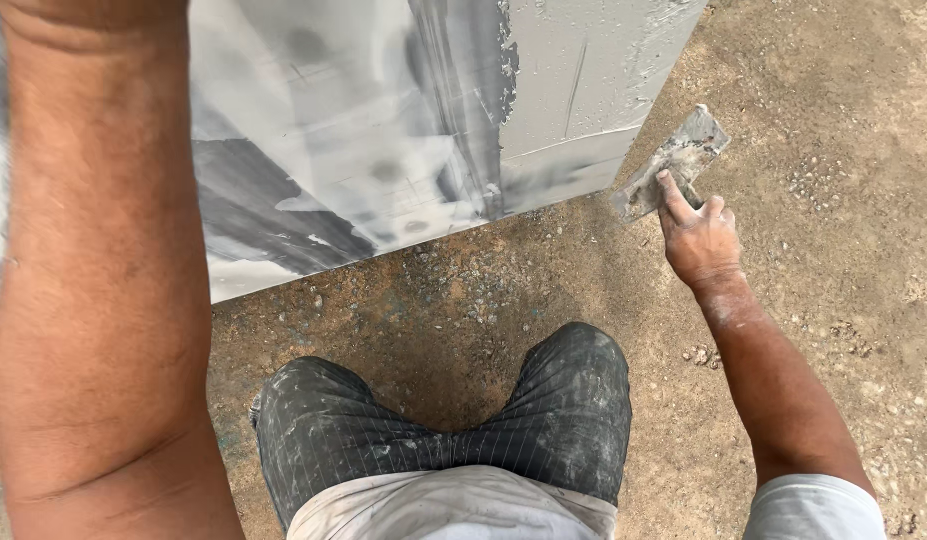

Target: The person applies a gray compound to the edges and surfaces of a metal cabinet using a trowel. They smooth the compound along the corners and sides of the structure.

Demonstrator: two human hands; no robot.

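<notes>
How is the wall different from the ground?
The wall looks smooth and grey, with wet streaks of plaster; the ground is brown, rough dirt with little stones. The wall stands up; the ground lies flat below it. The right hand holds a trowel close to the wall's lower corner, above the ground. The left hand is out of view; only its arm shows. What they share: both look messy and unfinished.

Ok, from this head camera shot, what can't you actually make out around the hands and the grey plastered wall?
- Left hand: cut off by the top edge of the head view; only the forearm shows, so what it holds is unknown.
- Flat grey plaster-caked trowel: its handle is hidden under the right hand.
- Grey plastered wall: cut off at the top edge, and partly hidden behind the forearm.
- Feet: hidden beneath the dark striped shorts.
</notes>
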